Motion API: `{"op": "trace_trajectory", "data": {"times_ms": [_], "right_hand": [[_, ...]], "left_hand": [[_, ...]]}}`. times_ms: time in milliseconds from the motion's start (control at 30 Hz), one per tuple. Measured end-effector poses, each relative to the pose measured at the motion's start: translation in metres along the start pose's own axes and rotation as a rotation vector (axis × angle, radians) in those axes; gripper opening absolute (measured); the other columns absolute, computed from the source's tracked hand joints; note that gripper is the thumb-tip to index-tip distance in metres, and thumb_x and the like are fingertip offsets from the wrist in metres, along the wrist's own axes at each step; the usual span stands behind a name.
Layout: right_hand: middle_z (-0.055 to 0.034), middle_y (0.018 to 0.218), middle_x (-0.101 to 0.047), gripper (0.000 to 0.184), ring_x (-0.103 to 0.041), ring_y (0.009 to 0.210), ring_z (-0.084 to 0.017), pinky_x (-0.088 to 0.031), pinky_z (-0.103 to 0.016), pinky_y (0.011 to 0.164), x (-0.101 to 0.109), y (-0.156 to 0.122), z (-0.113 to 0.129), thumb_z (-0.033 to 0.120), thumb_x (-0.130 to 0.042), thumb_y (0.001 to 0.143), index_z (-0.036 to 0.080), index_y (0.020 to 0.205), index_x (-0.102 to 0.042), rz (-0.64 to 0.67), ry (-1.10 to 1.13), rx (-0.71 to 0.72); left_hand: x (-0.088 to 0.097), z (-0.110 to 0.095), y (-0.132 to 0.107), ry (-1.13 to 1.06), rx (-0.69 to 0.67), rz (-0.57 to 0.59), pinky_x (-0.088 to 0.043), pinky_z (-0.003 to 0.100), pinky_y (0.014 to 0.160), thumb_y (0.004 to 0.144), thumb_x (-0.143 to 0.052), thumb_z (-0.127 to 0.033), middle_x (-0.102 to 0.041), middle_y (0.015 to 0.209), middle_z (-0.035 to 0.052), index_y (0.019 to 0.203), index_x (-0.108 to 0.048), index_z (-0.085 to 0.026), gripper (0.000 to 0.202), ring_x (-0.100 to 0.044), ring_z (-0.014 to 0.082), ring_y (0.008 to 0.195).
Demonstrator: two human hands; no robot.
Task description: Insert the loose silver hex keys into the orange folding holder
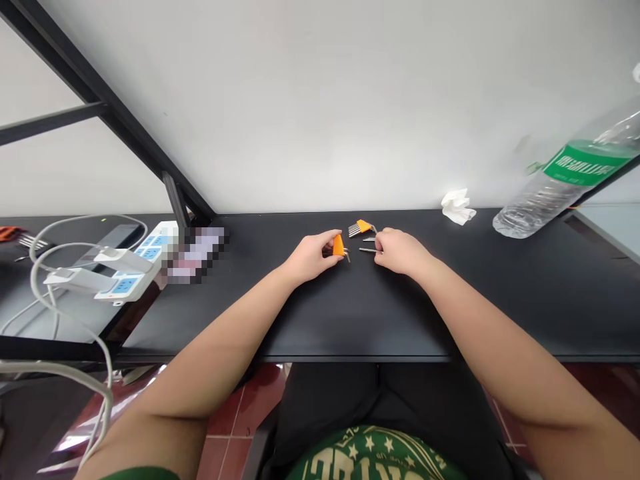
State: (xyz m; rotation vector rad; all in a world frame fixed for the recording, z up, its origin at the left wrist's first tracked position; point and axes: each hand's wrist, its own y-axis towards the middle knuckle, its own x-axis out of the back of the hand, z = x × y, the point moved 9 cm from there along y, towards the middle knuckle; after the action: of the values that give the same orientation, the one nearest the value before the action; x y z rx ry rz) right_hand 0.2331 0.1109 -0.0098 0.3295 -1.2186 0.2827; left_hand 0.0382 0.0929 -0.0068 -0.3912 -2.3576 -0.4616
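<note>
Between fingers and thumb of the left hand (309, 260), gripping an orange holder (339, 246), with one bent key (348, 255) reaching out from its right side. Between fingertips and thumb of the right hand (400, 252), pinching a metal rod (368, 251), with the free tip pointed left and well clear of the orange holder. Cannot tell the shape of its other end, covered by the hand.

Take as landmark the second set (363, 227), also orange, with a row of metal tips on its left, lying on the black desk (345, 313) just beyond the two hands. Find the orange holder nearer to the body than this set and to its left; find the metal rod also nearer, and a loose key (369, 239) just in front of it. Cannot tell if touched by the right fingertips.

Right of the second set, see a crumpled tissue (457, 206), and farther right a clear bottle (565, 177) with green label. Well to the left of the set, see a power strip (140, 261) with plugs and white cable (37, 277). Behind the set, see a white wall (325, 113).
</note>
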Motion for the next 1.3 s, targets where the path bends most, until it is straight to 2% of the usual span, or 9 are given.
{"op": "trace_trajectory", "data": {"times_ms": [133, 233, 500, 700, 833, 967, 1067, 1167, 1300], "right_hand": [[-0.0021, 0.081, -0.066, 0.009, -0.057, 0.068, -0.017, -0.042, -0.03, 0.062, 0.006, -0.006, 0.018, 0.013, -0.063, 0.082, 0.022, 0.083, -0.06, -0.03, 0.204, 0.112], [-0.0023, 0.087, -0.07, 0.014, -0.061, 0.073, -0.017, -0.047, -0.031, 0.071, 0.016, -0.009, 0.031, 0.014, -0.057, 0.09, 0.021, 0.091, -0.069, -0.118, 0.349, 0.258], [-0.0056, 0.096, -0.075, 0.023, -0.068, 0.085, -0.022, -0.053, -0.038, 0.08, 0.026, -0.015, 0.038, 0.02, -0.055, 0.098, 0.024, 0.094, -0.077, -0.236, 0.389, 0.392], [-0.0078, 0.102, -0.073, 0.024, -0.066, 0.093, -0.023, -0.053, -0.041, 0.087, 0.024, -0.02, 0.056, 0.017, -0.05, 0.097, 0.023, 0.097, -0.073, -0.175, 0.387, 0.464], [-0.0064, 0.103, -0.065, 0.022, -0.06, 0.082, -0.019, -0.052, -0.034, 0.074, 0.01, -0.021, 0.07, 0.011, -0.052, 0.087, 0.022, 0.102, -0.062, -0.072, 0.543, 0.399], [-0.0026, 0.094, -0.062, 0.02, -0.058, 0.076, -0.017, -0.049, -0.031, 0.071, 0.007, -0.012, 0.048, 0.011, -0.053, 0.083, 0.022, 0.099, -0.057, -0.091, 0.613, 0.237], [-0.0053, 0.099, -0.061, 0.007, -0.059, 0.079, -0.018, -0.047, -0.034, 0.075, 0.015, -0.003, 0.01, 0.017, -0.059, 0.087, 0.021, 0.09, -0.064, -0.189, 0.365, 0.097], [-0.007, 0.101, -0.062, 0.009, -0.06, 0.085, -0.02, -0.046, -0.034, 0.078, 0.01, 0.004, -0.02, 0.018, -0.062, 0.09, 0.02, 0.088, -0.07, -0.118, 0.144, 0.003], [-0.0077, 0.109, -0.064, 0.012, -0.062, 0.089, -0.02, -0.046, -0.032, 0.077, -0.001, 0.008, -0.028, 0.018, -0.061, 0.093, 0.02, 0.092, -0.072, -0.003, 0.053, -0.029]], "left_hand": [[0.0, -0.002, -0.001, 0.061, -0.026, 0.006, -0.057, 0.033, 0.093, 0.083, -0.074, -0.04, -0.075, 0.099, 0.0019, 0.135, -0.066, -0.021, 0.057, -0.07, 0.019, 0.09], [0.002, -0.004, -0.001, 0.089, -0.031, 0.009, -0.056, 0.031, 0.09, 0.083, -0.074, -0.04, -0.073, 0.094, 0.0007, 0.134, -0.067, -0.021, 0.055, -0.068, 0.0175, 0.085], [0.003, -0.008, -0.003, 0.093, -0.04, 0.003, -0.055, 0.028, 0.082, 0.082, -0.075, -0.038, -0.07, 0.088, -0.0007, 0.13, -0.068, -0.022, 0.051, -0.063, 0.0151, 0.078], [-0.002, -0.018, -0.004, 0.024, -0.088, 0.03, -0.055, 0.028, 0.081, 0.083, -0.075, -0.039, -0.07, 0.087, -0.0009, 0.125, -0.07, -0.022, 0.046, -0.063, 0.0153, 0.078], [-0.008, -0.034, -0.007, 0.049, -0.161, 0.084, -0.055, 0.029, 0.085, 0.086, -0.071, -0.036, -0.075, 0.098, 0.0013, 0.116, -0.073, -0.023, 0.033, -0.067, 0.0174, 0.086], [-0.005, -0.031, -0.007, 0.076, -0.145, 0.052, -0.054, 0.029, 0.086, 0.084, -0.074, -0.038, -0.074, 0.096, 0.0012, 0.122, -0.072, -0.023, 0.041, -0.067, 0.0173, 0.084], [-0.002, -0.02, -0.006, 0.065, -0.105, 0.039, -0.054, 0.028, 0.084, 0.084, -0.075, -0.04, -0.072, 0.091, -0.0004, 0.131, -0.068, -0.023, 0.051, -0.066, 0.0157, 0.081], [-0.002, -0.011, -0.005, 0.084, -0.084, 0.053, -0.054, 0.027, 0.079, 0.083, -0.076, -0.04, -0.07, 0.089, -0.0008, 0.131, -0.069, -0.022, 0.052, -0.064, 0.0149, 0.078], [-0.004, -0.007, -0.004, 0.087, -0.081, 0.075, -0.054, 0.027, 0.079, 0.084, -0.076, -0.041, -0.07, 0.087, -0.001, 0.133, -0.068, -0.022, 0.053, -0.064, 0.0145, 0.077]]}}
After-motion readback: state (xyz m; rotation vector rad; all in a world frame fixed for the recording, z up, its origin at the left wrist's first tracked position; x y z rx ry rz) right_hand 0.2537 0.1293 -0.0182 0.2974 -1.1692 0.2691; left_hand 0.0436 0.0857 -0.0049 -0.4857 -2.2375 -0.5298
